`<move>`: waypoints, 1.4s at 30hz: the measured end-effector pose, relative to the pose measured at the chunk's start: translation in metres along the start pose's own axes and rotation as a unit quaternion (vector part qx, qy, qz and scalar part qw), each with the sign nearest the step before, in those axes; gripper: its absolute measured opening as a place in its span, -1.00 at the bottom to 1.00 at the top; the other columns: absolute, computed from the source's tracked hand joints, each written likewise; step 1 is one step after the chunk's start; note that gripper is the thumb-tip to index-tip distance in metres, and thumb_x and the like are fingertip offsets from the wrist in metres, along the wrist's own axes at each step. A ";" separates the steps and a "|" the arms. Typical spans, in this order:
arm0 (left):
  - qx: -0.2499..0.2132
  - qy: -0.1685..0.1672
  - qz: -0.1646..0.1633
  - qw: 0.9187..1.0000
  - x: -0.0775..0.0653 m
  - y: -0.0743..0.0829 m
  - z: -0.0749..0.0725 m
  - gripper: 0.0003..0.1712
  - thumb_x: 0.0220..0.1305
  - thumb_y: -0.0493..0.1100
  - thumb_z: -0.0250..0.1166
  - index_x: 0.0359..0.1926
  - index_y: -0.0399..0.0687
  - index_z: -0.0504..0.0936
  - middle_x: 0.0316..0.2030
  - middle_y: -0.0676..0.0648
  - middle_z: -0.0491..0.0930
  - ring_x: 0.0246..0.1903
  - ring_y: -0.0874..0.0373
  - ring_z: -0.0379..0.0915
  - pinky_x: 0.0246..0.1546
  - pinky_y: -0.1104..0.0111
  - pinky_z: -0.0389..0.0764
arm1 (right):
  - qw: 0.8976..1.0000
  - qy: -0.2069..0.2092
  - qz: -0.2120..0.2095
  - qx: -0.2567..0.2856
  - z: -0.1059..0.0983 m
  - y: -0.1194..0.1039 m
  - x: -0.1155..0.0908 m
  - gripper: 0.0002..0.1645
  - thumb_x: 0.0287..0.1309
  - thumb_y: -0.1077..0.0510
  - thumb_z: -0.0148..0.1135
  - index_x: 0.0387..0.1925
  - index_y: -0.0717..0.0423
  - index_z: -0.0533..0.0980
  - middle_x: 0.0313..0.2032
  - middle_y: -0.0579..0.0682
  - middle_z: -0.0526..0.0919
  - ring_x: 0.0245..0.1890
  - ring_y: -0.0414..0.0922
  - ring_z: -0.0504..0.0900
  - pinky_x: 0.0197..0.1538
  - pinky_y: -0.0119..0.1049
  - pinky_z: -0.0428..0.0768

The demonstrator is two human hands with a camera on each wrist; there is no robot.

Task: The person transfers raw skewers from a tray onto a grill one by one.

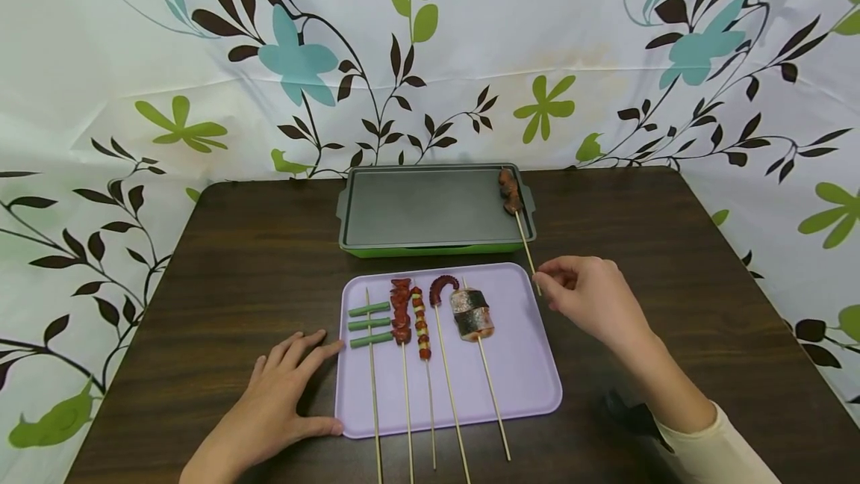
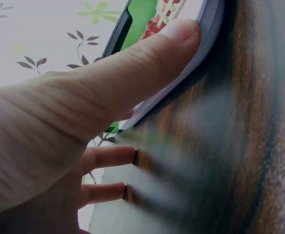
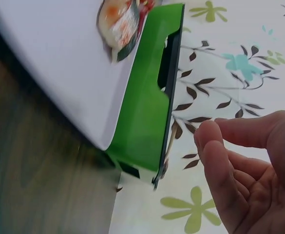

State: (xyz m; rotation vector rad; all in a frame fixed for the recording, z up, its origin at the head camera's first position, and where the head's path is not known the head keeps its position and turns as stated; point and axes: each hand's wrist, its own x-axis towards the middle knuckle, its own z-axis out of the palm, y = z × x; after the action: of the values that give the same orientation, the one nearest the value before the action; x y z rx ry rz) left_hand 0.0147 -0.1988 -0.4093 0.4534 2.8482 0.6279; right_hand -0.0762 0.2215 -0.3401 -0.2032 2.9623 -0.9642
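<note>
As the brown-meat skewer (image 1: 513, 202) seems light, bare-end gripping suits (right hand's (image 1: 591, 297) fingertips bunched, hold unclear; left hand's (image 1: 282, 391) spread).

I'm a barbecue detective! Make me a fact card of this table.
tray: lilac; five skewers lie there
foods: green pieces, red chunks, red-and-yellow bits, dark red curl, banded chunk
grill: grey top, green side; one brown skewer at its right end
left hand: fingers spread, thumb at tray edge
right hand: by that skewer's stick; holding it, unclear
</note>
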 end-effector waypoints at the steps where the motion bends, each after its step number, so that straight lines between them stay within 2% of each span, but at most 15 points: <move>1: 0.000 -0.001 -0.001 1.000 0.000 0.000 0.000 0.13 -0.34 0.57 0.32 0.35 0.40 0.29 0.35 -0.08 0.24 0.32 -0.26 0.06 0.05 -0.39 0.10 | 1.000 -0.003 0.001 0.005 0.001 -0.002 -0.003 -0.79 0.20 0.04 0.29 -0.29 0.10 0.66 -0.61 -0.12 0.64 -0.64 -0.26 0.58 -0.59 -0.33 0.48; 7: -0.003 -0.002 -0.003 1.000 0.000 -0.001 0.000 0.13 -0.34 0.58 0.31 0.36 0.40 0.28 0.35 -0.08 0.23 0.32 -0.26 0.05 0.05 -0.39 0.08 | 0.998 -0.057 -0.012 0.040 0.013 -0.011 -0.021 -0.83 0.15 0.07 0.33 -0.42 0.09 0.66 -0.65 -0.16 0.60 -0.68 -0.27 0.56 -0.59 -0.36 0.48; 12: -0.006 -0.002 -0.003 1.000 0.000 -0.001 0.002 0.13 -0.35 0.56 0.33 0.36 0.41 0.28 0.35 -0.08 0.23 0.32 -0.25 0.05 0.06 -0.39 0.07 | 0.993 -0.110 -0.039 0.030 0.034 -0.016 -0.036 -0.88 0.10 0.07 0.36 -0.49 -0.01 0.65 -0.72 -0.30 0.52 -0.73 -0.36 0.48 -0.63 -0.40 0.38; 16: -0.006 -0.002 -0.004 1.000 0.000 -0.001 0.001 0.13 -0.35 0.57 0.33 0.36 0.42 0.28 0.36 -0.08 0.23 0.33 -0.25 0.03 0.05 -0.40 0.07 | 0.989 -0.132 -0.054 0.024 0.049 -0.017 -0.046 -0.89 0.08 0.06 0.37 -0.52 -0.12 0.63 -0.75 -0.37 0.48 -0.75 -0.40 0.42 -0.65 -0.43 0.32; 20: -0.012 0.000 -0.004 1.000 -0.001 -0.002 0.002 0.13 -0.34 0.55 0.35 0.36 0.41 0.27 0.36 -0.08 0.22 0.33 -0.27 0.02 0.05 -0.40 0.06 | 0.986 -0.155 -0.058 0.031 0.060 -0.015 -0.051 -0.88 0.09 0.05 0.36 -0.53 -0.15 0.61 -0.76 -0.39 0.47 -0.74 -0.41 0.41 -0.60 -0.45 0.35; 25: -0.016 0.003 -0.004 1.000 -0.001 -0.002 0.003 0.13 -0.34 0.54 0.35 0.36 0.43 0.27 0.36 -0.08 0.22 0.33 -0.28 0.02 0.04 -0.39 0.05 | 0.979 -0.187 -0.048 0.068 0.070 -0.010 -0.052 -0.87 0.06 0.05 0.38 -0.53 -0.08 0.61 -0.74 -0.36 0.49 -0.71 -0.40 0.44 -0.56 -0.43 0.40; 31: -0.023 0.003 -0.002 1.000 -0.002 -0.001 0.004 0.13 -0.33 0.54 0.35 0.36 0.42 0.27 0.36 -0.08 0.21 0.34 -0.29 0.01 0.05 -0.40 0.03 | 0.976 -0.198 -0.040 0.076 0.079 -0.007 -0.054 -0.84 0.00 0.01 0.42 -0.54 -0.06 0.61 -0.72 -0.34 0.51 -0.70 -0.40 0.44 -0.55 -0.44 0.42; 42: -0.024 0.005 0.000 1.000 -0.002 -0.002 0.004 0.13 -0.33 0.54 0.35 0.37 0.42 0.26 0.36 -0.08 0.21 0.34 -0.28 0.00 0.06 -0.38 0.03 | 0.971 -0.212 -0.034 0.101 0.084 -0.005 -0.055 -0.80 0.02 0.03 0.41 -0.60 -0.06 0.57 -0.77 -0.33 0.51 -0.75 -0.34 0.50 -0.61 -0.43 0.40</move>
State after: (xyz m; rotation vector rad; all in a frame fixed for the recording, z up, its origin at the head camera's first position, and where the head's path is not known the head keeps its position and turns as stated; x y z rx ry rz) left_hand 0.0166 -0.1997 -0.4133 0.4434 2.8356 0.6999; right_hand -0.0157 0.1756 -0.4069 -0.4459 2.4689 -1.0648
